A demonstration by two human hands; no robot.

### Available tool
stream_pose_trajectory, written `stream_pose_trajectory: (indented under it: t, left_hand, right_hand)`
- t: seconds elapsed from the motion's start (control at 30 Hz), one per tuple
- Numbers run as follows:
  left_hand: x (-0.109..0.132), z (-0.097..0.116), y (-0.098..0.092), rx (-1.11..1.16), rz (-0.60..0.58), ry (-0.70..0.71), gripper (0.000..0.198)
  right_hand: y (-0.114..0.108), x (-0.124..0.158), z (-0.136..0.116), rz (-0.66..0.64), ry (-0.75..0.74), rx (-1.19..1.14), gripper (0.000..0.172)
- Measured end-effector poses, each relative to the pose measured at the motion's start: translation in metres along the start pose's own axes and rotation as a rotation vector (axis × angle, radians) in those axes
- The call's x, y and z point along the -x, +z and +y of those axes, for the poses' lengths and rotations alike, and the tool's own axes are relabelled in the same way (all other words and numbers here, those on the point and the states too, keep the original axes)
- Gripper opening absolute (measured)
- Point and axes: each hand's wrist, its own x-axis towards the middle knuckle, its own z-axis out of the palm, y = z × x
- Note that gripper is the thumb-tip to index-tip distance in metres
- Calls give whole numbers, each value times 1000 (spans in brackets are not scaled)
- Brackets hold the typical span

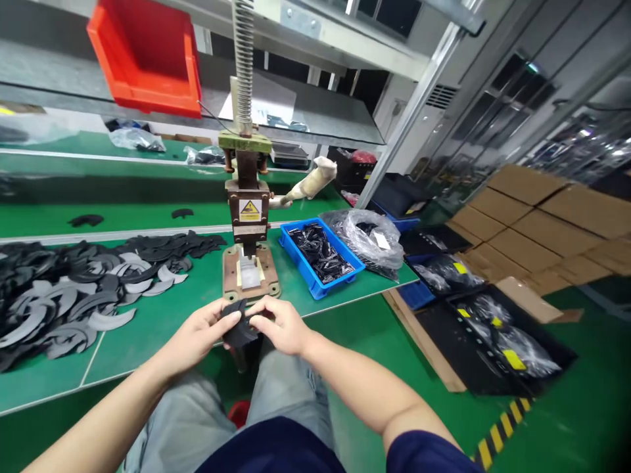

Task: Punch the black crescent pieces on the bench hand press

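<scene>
My left hand pinches a black, flat plastic-looking piece between thumb and fingers, just in front of the bench edge. At the piece's right side, my right hand is closed with thumb and forefinger on its edge; whether a smaller part is also in those fingers cannot be seen. Directly beyond both hands stands a hand press with a tall spring, a wrapped lever handle and a metal base plate. To the left lies a wide pile of black and grey curved pieces.
Right of the press, a blue tray holds many small dark parts, beside a clear plastic bag. A red bin sits on the shelf above. Cartons and black boxes with bagged parts stand at right.
</scene>
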Motion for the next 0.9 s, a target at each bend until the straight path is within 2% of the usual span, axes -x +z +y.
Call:
stream_pose_trajectory:
  t: [0.1, 0.2, 0.3, 0.37, 0.47, 0.57, 0.63, 0.7, 0.77, 0.9]
  left_hand:
    - [-11, -14, -19, -154, 29, 50, 44]
    - [-21, -39, -50, -365, 252, 61, 52]
    - [-25, -66, -75, -596, 455, 20, 54]
    - [-24, -78, -82, -747, 467, -8, 50]
    - [-24, -85, -78, -919, 384, 11, 45]
    - [-27, -84, -73, -989, 370, 38, 44]
    - [-28, -83, -72, -998, 383, 42, 44]
    - [-28, -83, -73, -992, 390, 40, 43]
    - [-28, -83, -74, -983, 398, 36, 42]
    - [-27, -80, -74, -983, 395, 27, 42]
  right_hand:
    - [-17, -11, 1, -26, 110, 2, 20]
    - [-47, -35, 9, -28, 182, 75, 16]
    - [-88, -74, 22, 12, 252, 211, 16]
    - [-117, -106, 31, 63, 297, 332, 15]
    - [-161, -161, 44, 173, 351, 519, 16]
    - [-196, -209, 54, 251, 389, 660, 34]
    - [-209, -230, 61, 276, 408, 723, 39]
    - [-213, -238, 69, 289, 422, 769, 40]
    - [-210, -234, 79, 290, 432, 803, 41]
    - [-202, -201, 96, 264, 428, 855, 42]
